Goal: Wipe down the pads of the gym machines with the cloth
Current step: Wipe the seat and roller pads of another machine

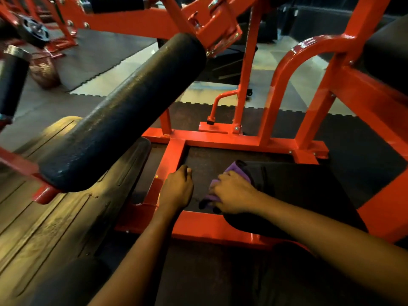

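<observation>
While the right hand [234,193] bunches the crumpled purple cloth [238,169] against the near-left corner of the flat black upholstered pad [309,195], the step in hand looks like wiping that pad. To do it well, I judge the cloth should be spread flatter under the palm. It should then be drawn in overlapping strokes from this corner toward the pad's far and right edges, rounded rim included, since a wadded cloth touches little surface.

The cloth lies under the right hand's curled fingers, which grip it. Purple folds show beyond the knuckles and on the thumb side, touching the pad's left edge. The left hand [178,188] hangs just left of the pad, over the dark floor mat [212,160] inside the red steel frame [209,140], with its fingers curled into a fist and holding nothing visible. Well left of the pad and above it runs the long black textured roller pad [123,115], probably also due a wipe.
</observation>
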`<state>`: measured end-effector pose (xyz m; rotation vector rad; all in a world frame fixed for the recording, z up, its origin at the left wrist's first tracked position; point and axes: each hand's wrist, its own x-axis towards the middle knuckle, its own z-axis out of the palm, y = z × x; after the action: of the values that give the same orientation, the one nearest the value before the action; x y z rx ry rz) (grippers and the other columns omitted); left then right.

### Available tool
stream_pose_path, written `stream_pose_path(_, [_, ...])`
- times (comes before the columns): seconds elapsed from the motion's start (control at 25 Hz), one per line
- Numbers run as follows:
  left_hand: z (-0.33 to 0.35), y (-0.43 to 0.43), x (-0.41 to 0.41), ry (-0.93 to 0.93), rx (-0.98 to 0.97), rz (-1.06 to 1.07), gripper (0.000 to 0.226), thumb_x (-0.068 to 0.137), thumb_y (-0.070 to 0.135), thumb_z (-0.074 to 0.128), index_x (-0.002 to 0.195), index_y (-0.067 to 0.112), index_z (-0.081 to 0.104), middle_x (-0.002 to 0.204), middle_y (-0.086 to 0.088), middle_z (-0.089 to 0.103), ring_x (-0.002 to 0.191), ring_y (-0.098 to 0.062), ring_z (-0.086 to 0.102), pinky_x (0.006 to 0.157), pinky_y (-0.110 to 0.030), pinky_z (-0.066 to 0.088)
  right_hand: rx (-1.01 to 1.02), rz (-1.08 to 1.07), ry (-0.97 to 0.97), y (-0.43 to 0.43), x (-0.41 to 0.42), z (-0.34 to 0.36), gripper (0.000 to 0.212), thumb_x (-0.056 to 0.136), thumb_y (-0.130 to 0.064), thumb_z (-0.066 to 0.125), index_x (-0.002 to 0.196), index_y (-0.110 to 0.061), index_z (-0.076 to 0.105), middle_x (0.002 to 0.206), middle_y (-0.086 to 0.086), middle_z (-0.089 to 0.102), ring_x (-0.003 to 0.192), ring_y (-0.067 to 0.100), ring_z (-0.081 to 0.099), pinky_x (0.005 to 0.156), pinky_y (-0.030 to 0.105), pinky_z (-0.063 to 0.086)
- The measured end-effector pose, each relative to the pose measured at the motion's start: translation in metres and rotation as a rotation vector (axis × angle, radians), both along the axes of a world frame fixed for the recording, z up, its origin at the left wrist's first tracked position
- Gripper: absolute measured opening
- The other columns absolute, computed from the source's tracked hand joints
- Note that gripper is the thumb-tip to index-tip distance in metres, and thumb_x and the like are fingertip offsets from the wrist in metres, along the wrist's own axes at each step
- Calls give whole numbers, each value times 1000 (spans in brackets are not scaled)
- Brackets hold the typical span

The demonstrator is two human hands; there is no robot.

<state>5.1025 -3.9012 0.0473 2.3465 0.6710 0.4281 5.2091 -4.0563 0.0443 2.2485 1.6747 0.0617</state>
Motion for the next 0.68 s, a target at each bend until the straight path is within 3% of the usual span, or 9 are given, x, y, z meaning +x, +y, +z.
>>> stream_pose_path(0.12, [4, 4, -10, 0, 8, -3, 26, 106, 27, 38, 82, 18, 45, 85, -16, 62, 81, -38, 56, 64, -36, 28, 105, -276, 119, 1, 33, 20, 52, 90, -70, 40, 115, -34, 68, 118, -6, 67, 114, 24, 59, 99, 43, 39])
stream_pose_path(0.24, [9, 7, -16, 2, 11, 14, 28, 107, 29, 37, 82, 19, 44, 79, -8, 56, 74, -30, 51, 63, -35, 29, 93, -615, 285, 28, 62, 41, 49, 89, -70, 49, 122, -37, 67, 122, 0, 67, 117, 27, 60, 97, 45, 41])
stream_pose_path(0.48, [28, 10, -25, 13, 22, 0, 28, 107, 31, 35, 87, 19, 50, 74, 2, 53, 70, -20, 49, 59, -33, 29, 75, -339, -88, 13, -13, 7, 60, 91, -72, 41, 103, -24, 75, 107, 1, 71, 110, 30, 62, 107, 50, 31])
stream_pose_path(0.56, [39, 15, -27, -7, 31, 3, 29, 107, 32, 35, 99, 17, 58, 83, 0, 60, 74, -17, 51, 63, -33, 34, 11, -267, -107, 5, -43, 7, 59, 95, -66, 40, 105, -20, 76, 108, 5, 71, 111, 33, 61, 109, 47, 31])
stream_pose_path(0.68, [51, 29, -32, -49, 69, 1, 33, 106, 36, 34, 111, 19, 62, 101, -6, 70, 90, -25, 64, 77, -43, 52, 11, -280, -7, 2, -61, 14, 52, 94, -61, 43, 106, -22, 75, 106, 9, 72, 102, 35, 65, 98, 40, 39])
